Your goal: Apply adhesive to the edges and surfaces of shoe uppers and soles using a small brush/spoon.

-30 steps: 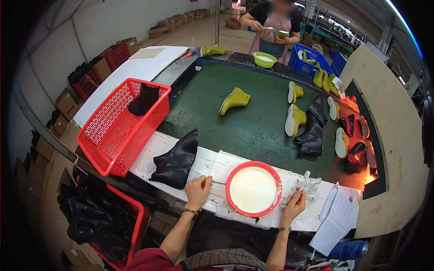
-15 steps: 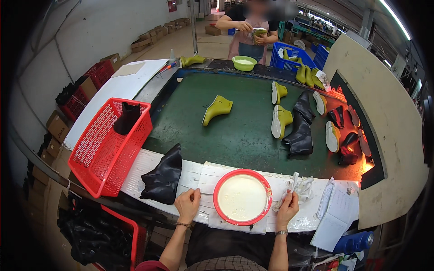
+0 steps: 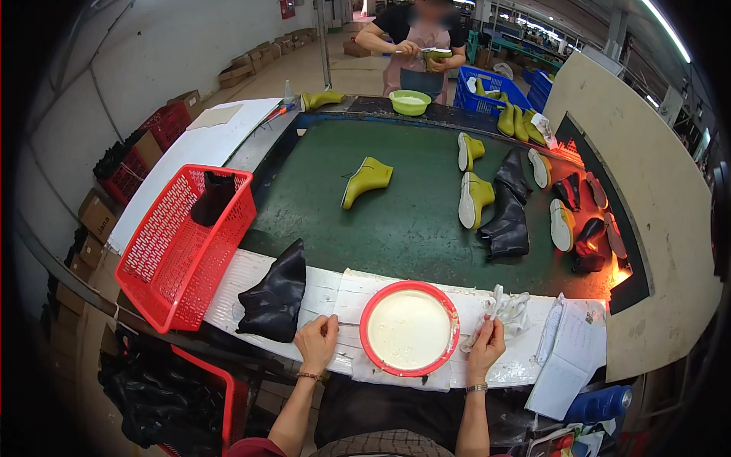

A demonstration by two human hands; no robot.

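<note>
Bench stock, from my grip: my left hand (image 3: 317,343) flat on the white bench (image 3: 228,293), fingers loosely spread, holding nothing; black boot (image 3: 276,295) just left of it; red bowl (image 3: 410,327) of white paste between my hands; my right hand (image 3: 487,346) pinching a brush (image 3: 491,305), crumpled rag (image 3: 514,311) just beyond

Brown cardboard boxes (image 3: 97,215) stack far left of the left hand (image 3: 317,342), more boxes (image 3: 263,53) far ahead by the wall. A red wall sign (image 3: 287,8) hangs beyond.
</note>
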